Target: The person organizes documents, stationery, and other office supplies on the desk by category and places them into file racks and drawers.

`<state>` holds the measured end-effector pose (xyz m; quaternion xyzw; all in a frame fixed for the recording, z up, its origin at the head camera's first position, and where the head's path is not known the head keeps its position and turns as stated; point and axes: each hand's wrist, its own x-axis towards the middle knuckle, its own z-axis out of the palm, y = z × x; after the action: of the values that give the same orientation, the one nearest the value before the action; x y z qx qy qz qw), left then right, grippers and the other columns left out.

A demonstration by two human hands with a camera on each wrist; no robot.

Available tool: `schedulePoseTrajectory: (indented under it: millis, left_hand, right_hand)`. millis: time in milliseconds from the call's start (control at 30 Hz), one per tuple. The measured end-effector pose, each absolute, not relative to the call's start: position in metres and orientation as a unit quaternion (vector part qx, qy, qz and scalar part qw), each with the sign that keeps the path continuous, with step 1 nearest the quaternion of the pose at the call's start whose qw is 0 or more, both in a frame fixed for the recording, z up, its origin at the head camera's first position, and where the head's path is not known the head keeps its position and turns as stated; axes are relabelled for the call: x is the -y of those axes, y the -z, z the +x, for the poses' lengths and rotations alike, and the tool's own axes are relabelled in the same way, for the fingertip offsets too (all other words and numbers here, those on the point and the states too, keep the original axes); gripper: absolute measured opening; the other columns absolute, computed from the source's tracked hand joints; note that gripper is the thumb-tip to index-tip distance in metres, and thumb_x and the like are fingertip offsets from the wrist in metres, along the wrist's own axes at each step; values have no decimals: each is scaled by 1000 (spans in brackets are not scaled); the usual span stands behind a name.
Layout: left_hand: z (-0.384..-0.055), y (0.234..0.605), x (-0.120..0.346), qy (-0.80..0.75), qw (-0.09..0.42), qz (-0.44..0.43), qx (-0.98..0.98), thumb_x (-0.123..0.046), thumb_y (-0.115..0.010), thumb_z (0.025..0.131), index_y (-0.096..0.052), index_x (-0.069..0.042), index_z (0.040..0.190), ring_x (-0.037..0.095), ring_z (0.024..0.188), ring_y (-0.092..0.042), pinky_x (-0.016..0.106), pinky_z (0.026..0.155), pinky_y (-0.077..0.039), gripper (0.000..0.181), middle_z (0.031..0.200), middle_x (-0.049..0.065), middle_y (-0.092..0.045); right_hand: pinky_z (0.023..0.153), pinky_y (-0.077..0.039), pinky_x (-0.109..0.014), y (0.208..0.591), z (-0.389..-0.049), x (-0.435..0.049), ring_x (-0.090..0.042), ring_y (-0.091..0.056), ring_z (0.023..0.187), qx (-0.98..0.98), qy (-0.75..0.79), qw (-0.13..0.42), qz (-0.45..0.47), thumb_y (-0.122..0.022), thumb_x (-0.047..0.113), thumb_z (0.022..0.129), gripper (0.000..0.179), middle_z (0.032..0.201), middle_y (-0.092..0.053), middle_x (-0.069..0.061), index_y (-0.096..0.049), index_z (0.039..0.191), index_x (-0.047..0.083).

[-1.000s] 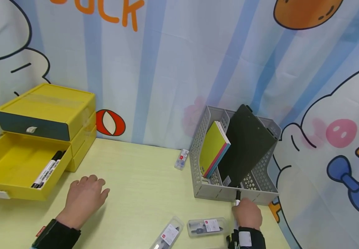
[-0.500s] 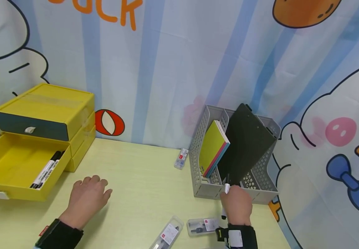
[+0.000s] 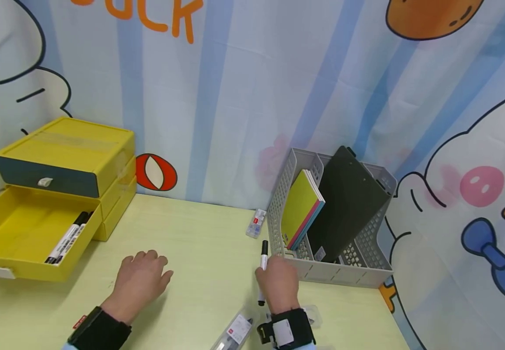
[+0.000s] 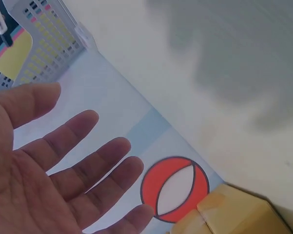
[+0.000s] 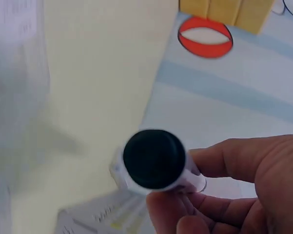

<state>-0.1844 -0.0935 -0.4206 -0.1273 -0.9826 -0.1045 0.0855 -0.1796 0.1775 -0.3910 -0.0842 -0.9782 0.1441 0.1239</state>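
My right hand [image 3: 280,283] pinches a white marker with black ends [image 3: 263,265] between thumb and fingers, left of the grey file holder [image 3: 344,275]. In the right wrist view the marker's dark end [image 5: 154,158] faces the camera. Over the table, my left hand [image 3: 140,284] hovers with fingers spread and nothing held; its palm [image 4: 34,190] shows in the left wrist view. To its left, an open yellow drawer [image 3: 11,218] contains black-and-white markers [image 3: 66,238] lying along its right side.
Yellow-covered notebooks [image 3: 301,209] and a dark clipboard [image 3: 344,204] stand in the file holder. A clear case [image 3: 235,333] lies at the front, another clear case [image 3: 313,315] is partly hidden behind my right wrist, and a small box [image 3: 256,223] sits by the wall.
My right hand has carried the marker leftward from the front of the file holder to its left side. My left hand has drifted slightly right.
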Motion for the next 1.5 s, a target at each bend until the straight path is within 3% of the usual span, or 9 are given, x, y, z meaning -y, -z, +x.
schedulePoseTrajectory:
  millis: [300,467,567,667,833,1033,1133,1333,1500]
  left_hand:
    - [-173,434,56,122,111,-201,966,-32,-78,83,-72,-9,89,28,75,-61,47,64,-50,24,79,5,-60]
    - [-168,439,38,190,67,-231,952,-37,-77,84,-73,-6,89,27,77,-64,46,63,-52,32,82,6,-66]
    - [-166,442,33,221,44,-245,943,-39,-75,85,-72,-5,86,24,74,-64,42,61,-51,34,79,4,-67]
    - [-165,444,31,249,30,-252,935,-40,-72,87,-70,-8,78,16,62,-58,34,55,-46,33,69,-1,-64]
    - [-162,444,27,305,10,-252,918,-38,-70,90,-61,-18,65,7,49,-39,26,46,-30,32,53,-10,-46]
    - [-163,442,28,334,11,-223,916,-26,-72,87,-59,-17,63,6,47,-37,24,45,-27,29,52,-10,-43]
    - [-163,439,33,326,17,-189,926,-19,-73,85,-59,-15,64,9,48,-38,26,46,-28,25,54,-8,-45]
    - [-170,427,58,273,2,-115,955,-20,-73,88,-69,-9,81,14,54,-44,30,49,-33,13,62,-3,-51]
    - [-175,411,90,235,-3,-77,969,-21,-71,91,-71,-5,96,18,58,-47,31,51,-37,17,67,0,-54]
  right_hand:
    - [43,-37,-29,412,-179,-137,-17,-49,48,968,-225,96,-49,-70,8,76,19,56,-51,-3,-57,64,5]
    - [43,-38,-26,419,-180,-128,-14,-51,49,953,-291,67,-56,-69,10,77,10,63,-55,-2,-63,73,3]
    - [41,-42,-25,421,-180,-123,-12,-54,46,942,-326,52,-57,-71,12,79,14,68,-58,-4,-65,85,1]
    - [39,-45,-25,422,-178,-120,-11,-56,43,929,-363,38,-60,-71,12,81,20,73,-60,-7,-63,93,-1]
    - [42,-47,-26,421,-177,-115,-12,-58,47,920,-385,25,-63,-71,13,82,23,78,-62,-8,-63,97,-2]
    - [44,-47,-26,415,-173,-114,-11,-59,44,911,-409,11,-49,-72,17,84,23,70,-62,-4,-63,97,-1]
    - [45,-46,-27,414,-171,-121,-10,-58,42,916,-399,20,-31,-72,22,86,23,64,-62,0,-67,94,1]
    - [58,-47,-38,415,-168,-145,-20,-63,67,959,-277,60,-32,-73,35,86,31,79,-69,-4,-73,96,6]
    - [67,-51,-47,423,-167,-169,-32,-67,83,976,-188,71,-81,-73,36,85,37,92,-72,-11,-72,105,5]
